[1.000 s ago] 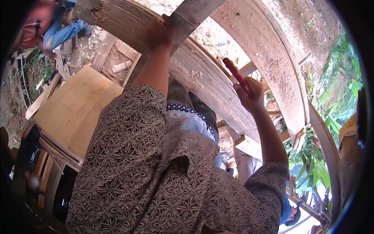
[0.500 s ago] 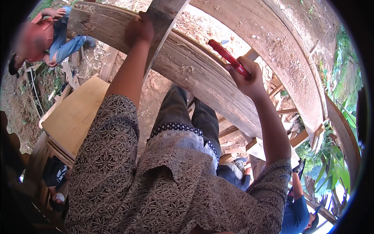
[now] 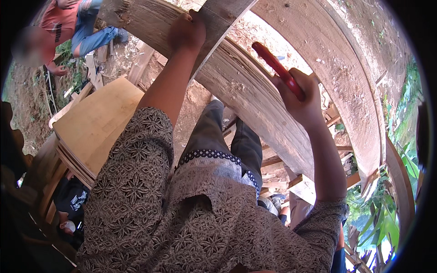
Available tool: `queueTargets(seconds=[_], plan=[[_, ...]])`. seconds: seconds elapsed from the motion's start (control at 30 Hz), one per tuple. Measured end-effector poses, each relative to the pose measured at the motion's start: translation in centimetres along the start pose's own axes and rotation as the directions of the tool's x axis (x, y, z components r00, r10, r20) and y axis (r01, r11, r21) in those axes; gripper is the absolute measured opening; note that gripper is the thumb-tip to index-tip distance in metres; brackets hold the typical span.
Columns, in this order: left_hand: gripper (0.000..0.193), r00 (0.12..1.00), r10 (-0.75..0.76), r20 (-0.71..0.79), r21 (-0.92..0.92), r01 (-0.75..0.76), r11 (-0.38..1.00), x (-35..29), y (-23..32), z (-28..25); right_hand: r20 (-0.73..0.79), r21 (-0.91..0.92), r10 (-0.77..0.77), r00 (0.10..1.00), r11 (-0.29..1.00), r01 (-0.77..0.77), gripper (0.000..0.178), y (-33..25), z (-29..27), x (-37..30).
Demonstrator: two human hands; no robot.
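While a long weathered beam (image 3: 255, 98) runs in front of you from upper left to lower right, a broad curved plank (image 3: 325, 63) lies beyond it, scattered with pale wood shavings. On your side of the beam, to its left, you have a stack of tan wooden sheets (image 3: 98, 123). A dark plank (image 3: 221, 22) passes over the beam toward its left end. Your right hand (image 3: 298, 93), at the far edge of the beam, is wrapped around a red tool. Your left hand (image 3: 186, 32) is curled into a fist over the beam, right beside the dark plank; what its fingers may enclose is hidden. The red tool (image 3: 273, 63) points away from you, tilted leftward, along the beam's far edge.
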State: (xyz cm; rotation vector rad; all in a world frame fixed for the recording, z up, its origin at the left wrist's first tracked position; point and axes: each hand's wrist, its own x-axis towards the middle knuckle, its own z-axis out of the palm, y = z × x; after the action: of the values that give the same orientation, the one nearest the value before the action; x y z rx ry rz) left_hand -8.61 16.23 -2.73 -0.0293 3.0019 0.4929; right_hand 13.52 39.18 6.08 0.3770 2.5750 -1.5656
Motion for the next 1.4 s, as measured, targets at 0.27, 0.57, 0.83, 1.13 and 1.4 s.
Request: queueTargets(seconds=[0.27,0.57,0.83,1.13,1.4], plan=[[0.057,0.993,-0.071,0.092,-0.042,0.076,0.996,-0.3,0.8,-0.7,-0.074,0.018,-0.071,0.995,0.997,0.073,0.029,-1.4,2.9,4.9],[0.054,0.998,-0.048,-0.035,0.000,0.048,0.999,0.0,0.1,0.5,-0.112,0.079,-0.090,0.990,0.992,0.099,0.028,-0.9,4.0,6.9],[0.062,0.997,-0.071,0.038,-0.009,0.072,0.997,0.0,0.1,0.2,-0.077,0.099,-0.043,0.996,0.994,0.051,0.025,-1.0,3.3,6.4],[0.057,0.996,-0.066,0.060,0.020,0.064,0.998,0.5,-0.1,0.4,-0.015,-0.107,-0.005,1.000,0.994,0.004,0.032,-0.3,-0.6,1.0],[0.056,0.999,-0.005,0.041,-0.052,0.007,0.999,0.0,-0.5,0.8,-0.094,-0.117,0.015,0.995,0.993,-0.026,0.027,-2.9,-1.5,-2.9]])
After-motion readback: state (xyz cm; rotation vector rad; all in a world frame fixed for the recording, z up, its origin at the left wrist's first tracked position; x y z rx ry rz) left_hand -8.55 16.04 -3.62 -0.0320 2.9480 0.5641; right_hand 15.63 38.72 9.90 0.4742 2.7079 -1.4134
